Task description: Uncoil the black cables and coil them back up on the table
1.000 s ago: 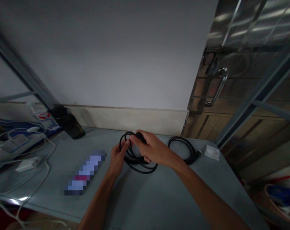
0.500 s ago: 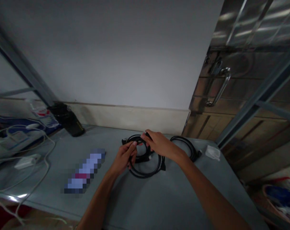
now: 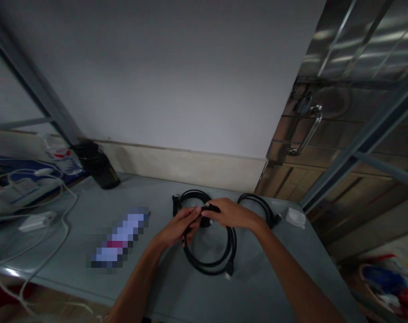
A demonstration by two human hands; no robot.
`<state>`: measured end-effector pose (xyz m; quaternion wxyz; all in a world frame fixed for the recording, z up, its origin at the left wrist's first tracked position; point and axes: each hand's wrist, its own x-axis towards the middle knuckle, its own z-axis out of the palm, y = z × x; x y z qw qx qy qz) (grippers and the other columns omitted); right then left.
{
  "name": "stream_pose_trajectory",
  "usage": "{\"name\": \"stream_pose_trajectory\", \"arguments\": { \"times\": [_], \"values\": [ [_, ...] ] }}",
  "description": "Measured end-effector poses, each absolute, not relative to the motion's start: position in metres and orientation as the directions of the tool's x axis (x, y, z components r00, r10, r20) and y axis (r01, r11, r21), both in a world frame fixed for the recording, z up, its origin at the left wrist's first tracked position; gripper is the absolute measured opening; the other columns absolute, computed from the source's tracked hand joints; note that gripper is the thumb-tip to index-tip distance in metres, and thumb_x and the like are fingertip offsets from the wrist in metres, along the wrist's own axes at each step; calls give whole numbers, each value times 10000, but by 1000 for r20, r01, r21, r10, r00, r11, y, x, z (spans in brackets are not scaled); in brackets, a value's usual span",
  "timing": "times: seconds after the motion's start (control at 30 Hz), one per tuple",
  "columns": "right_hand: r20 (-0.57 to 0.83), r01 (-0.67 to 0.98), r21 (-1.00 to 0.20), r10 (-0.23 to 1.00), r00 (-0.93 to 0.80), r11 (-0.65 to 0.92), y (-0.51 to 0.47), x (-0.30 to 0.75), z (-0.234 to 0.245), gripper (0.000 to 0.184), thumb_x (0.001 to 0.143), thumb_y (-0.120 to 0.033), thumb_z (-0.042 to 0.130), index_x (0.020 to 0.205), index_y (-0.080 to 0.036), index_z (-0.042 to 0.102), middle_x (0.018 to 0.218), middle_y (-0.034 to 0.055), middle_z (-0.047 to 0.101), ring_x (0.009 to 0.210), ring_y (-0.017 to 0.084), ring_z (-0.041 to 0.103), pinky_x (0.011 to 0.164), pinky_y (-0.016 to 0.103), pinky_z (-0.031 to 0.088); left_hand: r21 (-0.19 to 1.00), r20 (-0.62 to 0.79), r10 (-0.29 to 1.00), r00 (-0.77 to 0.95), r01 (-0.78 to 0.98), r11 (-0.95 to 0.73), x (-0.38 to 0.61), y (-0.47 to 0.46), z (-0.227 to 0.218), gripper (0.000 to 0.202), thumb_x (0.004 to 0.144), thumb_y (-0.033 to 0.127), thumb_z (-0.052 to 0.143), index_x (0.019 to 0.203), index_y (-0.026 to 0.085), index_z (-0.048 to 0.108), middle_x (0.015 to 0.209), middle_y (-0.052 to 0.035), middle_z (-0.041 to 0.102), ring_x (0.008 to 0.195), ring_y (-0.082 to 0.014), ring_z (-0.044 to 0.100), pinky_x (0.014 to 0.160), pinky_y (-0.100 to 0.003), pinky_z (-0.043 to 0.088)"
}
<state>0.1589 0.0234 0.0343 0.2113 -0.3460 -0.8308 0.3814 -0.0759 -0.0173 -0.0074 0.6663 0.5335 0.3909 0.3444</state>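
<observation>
Black cable (image 3: 229,242) is the star here, looped into a loose ring and held over the middle of a grey-blue table (image 3: 257,273). Both hands are together at the top of that ring. The left hand (image 3: 186,224) is clamped on the upper left of the loop, fingers curled in, while the right hand (image 3: 229,214) pinches a short black piece (image 3: 211,208) right beside the left thumb. Can't really tell if that piece is a strap or a bit of the cable itself, fingers are in the way. A connector (image 3: 229,268) hangs off the lower right of the ring, pale tip pointing down. Not clear whether the bottom of the ring touches the tabletop.

Just behind the hands, toward the wall (image 3: 173,80), sits a second black coil (image 3: 193,192), partly covered by them. Third coil (image 3: 259,201) is over by the right forearm, with a crumpled-looking white packet (image 3: 296,218) near it. Off to the left there's a pixelated slab (image 3: 119,237), so no details on that one. Further back on that side, a black bottle (image 3: 101,168) stands in front of a clear bottle (image 3: 62,157), near a mess of white cords (image 3: 68,226) and a white adapter (image 3: 35,221).
</observation>
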Motion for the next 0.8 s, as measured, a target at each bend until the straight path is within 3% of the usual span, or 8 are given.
{"name": "stream_pose_trajectory", "arguments": {
  "times": [0.07,0.17,0.27,0.4,0.5,0.6,0.73,0.8],
  "values": [
    [17,356,-888,794,-608,292,15,166,18,501,1073,-698,598,978,-213,683,623,-32,590,501,146,551,493,257,413,983,-114,865,488,-73,170,-73,-18,-9,574,960,757,731,913,199,604,719,57,519,480,-76,457,415,-211,457],
    [-44,232,-970,897,-440,66,-4,178,-13,632,975,-856,615,912,-229,579,579,-82,461,423,114,438,385,249,420,997,-34,834,550,-43,69,-68,-17,-15,540,967,623,805,1277,191,708,967,-30,676,733,-139,666,600,-242,585],
    [-76,70,-996,968,-239,-61,-24,187,-37,700,874,-922,690,861,-245,509,596,-106,411,410,83,356,342,253,442,999,27,818,575,2,-35,-60,-16,-26,723,970,528,827,1600,285,566,1292,-115,720,1036,-244,761,778,-349,669],
    [-72,-92,-993,997,-37,-75,-35,187,-49,714,845,-916,733,817,-247,485,581,-105,405,414,73,329,324,226,388,900,280,842,461,179,-398,-44,-25,-35,648,1040,454,757,1637,315,547,1587,-150,630,1361,-306,693,1163,-541,590],
    [-51,-132,-990,999,-6,-52,-33,183,-52,708,852,-914,729,802,-253,480,551,-104,392,403,83,339,324,230,367,578,538,774,334,522,-627,-31,-48,-31,601,1082,355,705,1656,303,534,1688,-153,550,1606,-352,475,1325,-633,414],
    [-52,-134,-989,997,-49,-59,-30,184,-56,708,861,-920,711,784,-257,473,525,-102,388,390,87,335,329,236,362,310,597,684,419,665,-679,-19,-85,-27,573,1097,320,678,1649,297,528,1597,-141,641,1571,-341,515,1301,-607,447],
    [-47,-137,-989,993,-108,-62,-27,188,-61,712,867,-920,698,764,-259,455,499,-105,389,368,81,332,328,231,336,317,358,766,533,703,-637,7,-131,-34,766,966,609,816,1573,216,564,1403,-171,754,1278,-362,736,1136,-565,593],
    [-60,-163,-983,991,-123,-80,-26,188,-62,721,837,-933,712,785,-260,457,509,-111,397,362,76,325,324,230,335,293,254,813,524,759,-581,23,-141,-41,673,979,567,802,1508,196,613,1370,-183,768,1257,-386,749,1125,-590,593]
  ]
}}
